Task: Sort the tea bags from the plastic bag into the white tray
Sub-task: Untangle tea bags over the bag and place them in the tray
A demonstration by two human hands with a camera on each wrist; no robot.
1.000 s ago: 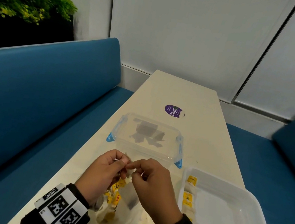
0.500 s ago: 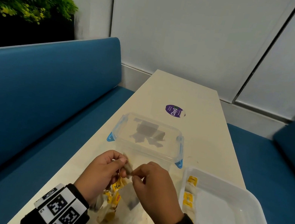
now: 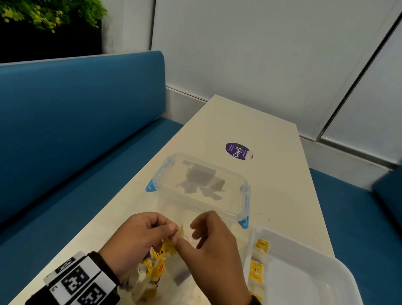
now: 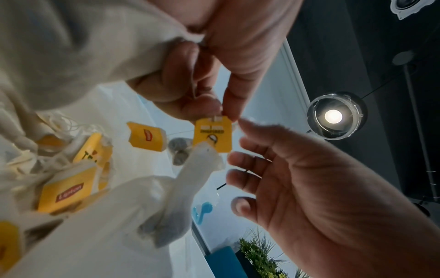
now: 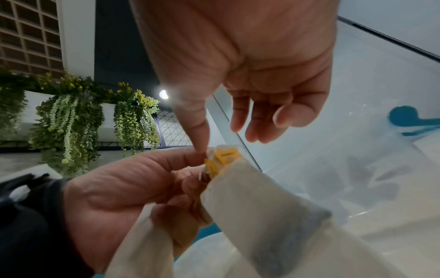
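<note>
Evidently the step was pulling one tea bag (image 4: 181, 199) free: the left hand (image 3: 137, 239) pinched its yellow tag (image 4: 212, 135) above the plastic bag (image 3: 165, 288) at lower centre. The right hand (image 3: 213, 256), fingers (image 4: 247, 165) loosely spread, held nothing. Next, it likely needed carrying to the white tray (image 3: 330, 266) at lower right.

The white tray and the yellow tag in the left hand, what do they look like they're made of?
White tray: likely plastic, semi-gloss, with a faintly translucent rolled rim. Yellow tag, pinched by the left hand: seemingly thin printed paper or card, matte, flat.

white tray (image 3: 321, 257) cut off at frame bottom, tag print (image 4: 212, 131) blurred
</note>
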